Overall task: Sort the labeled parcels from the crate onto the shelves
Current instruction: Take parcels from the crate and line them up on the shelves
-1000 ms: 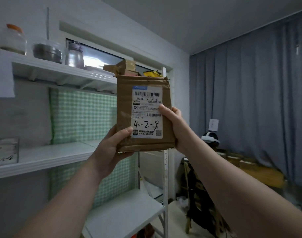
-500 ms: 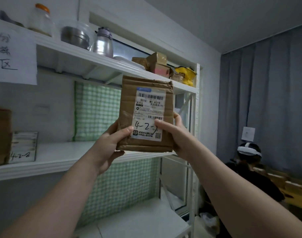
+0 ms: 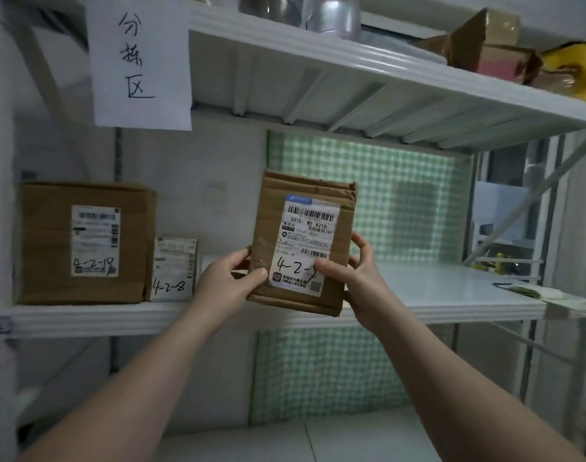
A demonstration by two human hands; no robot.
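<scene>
I hold a flat brown cardboard parcel (image 3: 305, 228) upright in front of the white middle shelf (image 3: 418, 306). Its white label faces me, with "4-2-" handwritten and the last digit under my thumb. My left hand (image 3: 230, 281) grips its lower left edge, thumb on the front. My right hand (image 3: 358, 278) grips its lower right edge, thumb across the label. Its bottom edge hangs level with the shelf's front lip; whether it touches the shelf I cannot tell. On the shelf's left stand a large brown box (image 3: 82, 243) marked 4-2-1x and a small white parcel (image 3: 173, 268) marked 4-2-8.
A paper sign (image 3: 138, 61) with handwritten characters hangs from the top shelf (image 3: 368, 71), which carries metal pots, small boxes and a yellow bag. Green checked cloth backs the shelving. Papers lie at the middle shelf's right end (image 3: 524, 290). A lower shelf (image 3: 301, 441) shows below.
The view has swung left and down towards the shelving. The parcel, held by both hands, has come down from top-shelf height to the middle shelf's front edge, right of the 4-2-8 parcel.
</scene>
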